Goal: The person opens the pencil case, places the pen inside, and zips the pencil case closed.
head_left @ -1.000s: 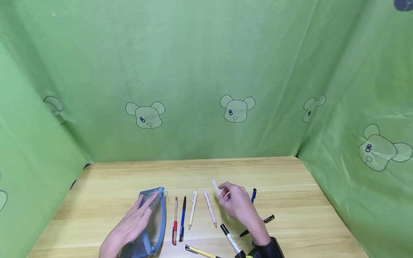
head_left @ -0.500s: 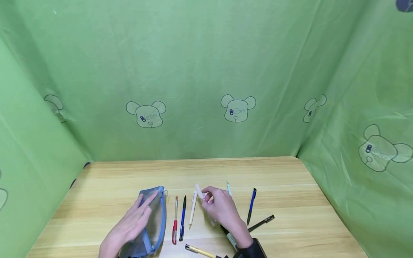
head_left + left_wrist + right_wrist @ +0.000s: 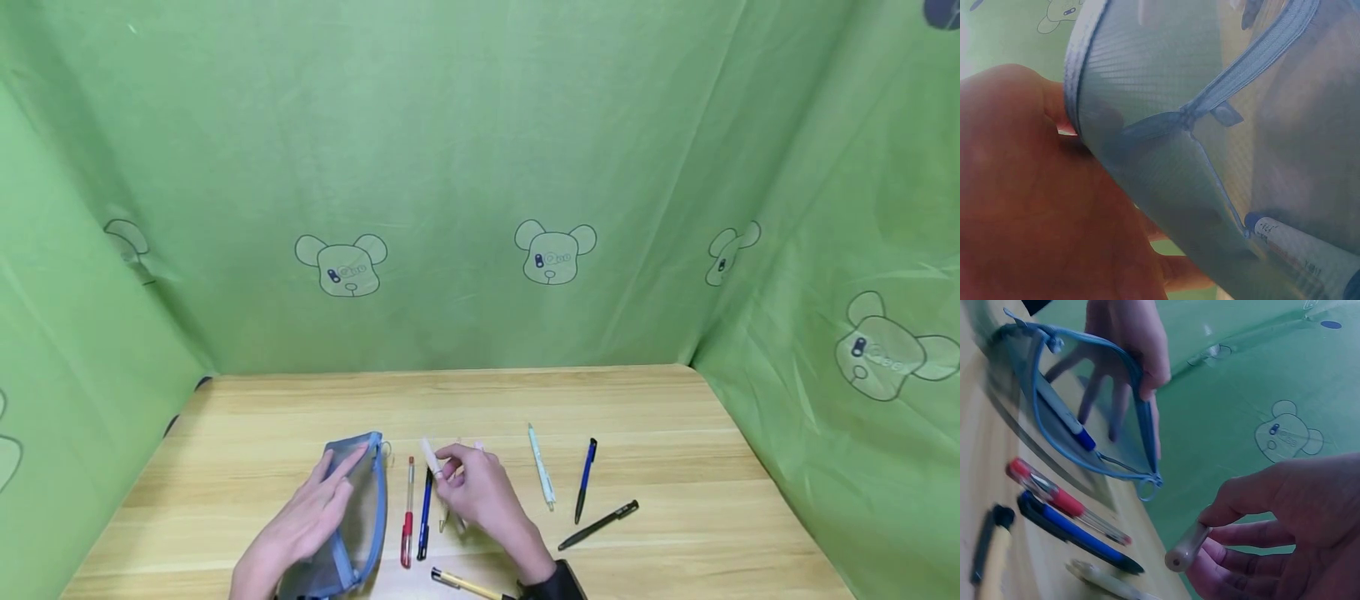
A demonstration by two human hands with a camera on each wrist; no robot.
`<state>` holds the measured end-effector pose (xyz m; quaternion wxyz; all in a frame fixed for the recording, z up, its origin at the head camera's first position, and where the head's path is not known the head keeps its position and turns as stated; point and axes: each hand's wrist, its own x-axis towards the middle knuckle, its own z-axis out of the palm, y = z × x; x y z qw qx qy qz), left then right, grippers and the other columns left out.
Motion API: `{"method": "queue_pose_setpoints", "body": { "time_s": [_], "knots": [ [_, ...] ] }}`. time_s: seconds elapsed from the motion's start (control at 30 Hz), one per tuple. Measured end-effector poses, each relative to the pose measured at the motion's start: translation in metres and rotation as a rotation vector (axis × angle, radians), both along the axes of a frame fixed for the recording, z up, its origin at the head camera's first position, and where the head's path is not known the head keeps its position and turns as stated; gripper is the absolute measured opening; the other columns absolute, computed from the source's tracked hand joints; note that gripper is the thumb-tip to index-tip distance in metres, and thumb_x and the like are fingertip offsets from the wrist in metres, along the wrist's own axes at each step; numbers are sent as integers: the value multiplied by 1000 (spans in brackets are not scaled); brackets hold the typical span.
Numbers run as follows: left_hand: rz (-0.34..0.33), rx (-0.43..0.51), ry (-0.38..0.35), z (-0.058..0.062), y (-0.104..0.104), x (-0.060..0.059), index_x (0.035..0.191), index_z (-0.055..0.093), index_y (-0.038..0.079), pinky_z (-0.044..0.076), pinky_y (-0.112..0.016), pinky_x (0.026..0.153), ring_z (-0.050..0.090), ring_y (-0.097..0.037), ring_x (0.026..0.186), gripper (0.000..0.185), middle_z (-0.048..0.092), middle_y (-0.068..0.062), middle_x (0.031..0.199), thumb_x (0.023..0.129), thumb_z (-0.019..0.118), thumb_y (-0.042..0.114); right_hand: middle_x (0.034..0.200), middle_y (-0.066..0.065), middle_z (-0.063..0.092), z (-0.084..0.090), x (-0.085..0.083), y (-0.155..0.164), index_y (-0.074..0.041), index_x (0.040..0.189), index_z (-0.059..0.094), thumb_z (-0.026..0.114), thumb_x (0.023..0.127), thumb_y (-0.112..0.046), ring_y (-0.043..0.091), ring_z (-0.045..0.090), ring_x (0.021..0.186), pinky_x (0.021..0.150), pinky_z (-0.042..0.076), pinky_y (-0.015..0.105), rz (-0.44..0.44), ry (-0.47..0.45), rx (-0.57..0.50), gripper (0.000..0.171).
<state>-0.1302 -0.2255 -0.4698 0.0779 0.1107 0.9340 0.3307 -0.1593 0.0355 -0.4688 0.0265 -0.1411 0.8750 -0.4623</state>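
Observation:
My left hand (image 3: 307,517) holds the rim of a blue mesh pencil case (image 3: 381,508) at the left of the table. In the right wrist view its thumb lies on the zip edge, fingers behind the mesh. The case gapes, and a white marker with a blue cap (image 3: 1060,406) lies inside. My right hand (image 3: 480,492) pinches a white pen (image 3: 430,454) between thumb and fingers, above the row of pens. Below it lie a red-capped pen (image 3: 407,525) and a blue pen (image 3: 425,517). The hand mostly covers a cream pen (image 3: 443,523) and a pale pink one.
A light blue pen (image 3: 542,468), another blue pen (image 3: 585,482) and a black pen (image 3: 598,525) lie to the right. Near the front edge is a yellow pen (image 3: 468,584). Green cloth (image 3: 450,167) hangs behind and at both sides of the wooden table (image 3: 645,417).
My right hand has moved left with the white pen, toward the pencil case, uncovering the light blue pen. Its forearm now hides the black-and-white marker. The left hand has stayed in place.

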Motion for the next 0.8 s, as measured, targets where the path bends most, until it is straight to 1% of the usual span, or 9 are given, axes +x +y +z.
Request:
{"method": "queue_pose_setpoints", "body": {
  "time_s": [0.2,0.4,0.5,0.63,0.8],
  "knots": [
    [11,-5,-27,1,0,0,165,23,17,16,-79,111,9,-54,150,55,11,-32,165,111,22,26,86,-4,65,-6,4,-16,3,122,69,74,81,6,6,62,69,59,56,19,34,-82,-96,41],
    [19,-13,-34,2,-1,1,165,22,17,19,-79,111,10,-55,149,55,9,-36,164,111,21,28,83,-5,66,-11,6,-28,3,118,72,74,81,5,3,59,66,57,54,19,53,-83,-137,37],
    [17,-7,-26,2,-2,0,165,23,16,19,-78,111,11,-55,149,55,9,-36,164,111,21,27,84,-1,68,-13,7,-35,4,118,72,74,82,3,3,58,66,57,54,18,60,-80,-146,36],
    [10,2,-26,2,-2,-2,165,23,16,20,-77,112,10,-54,150,55,9,-35,164,111,20,27,85,4,70,-16,7,-45,7,117,71,75,83,3,2,60,66,58,55,17,75,-73,-155,35],
    [-4,2,-24,2,-3,-1,165,23,16,21,-77,112,9,-53,151,54,13,-30,166,111,21,26,84,6,71,-18,9,-60,8,116,72,75,82,4,2,63,65,57,56,17,70,-98,-192,34]
  ]
}}
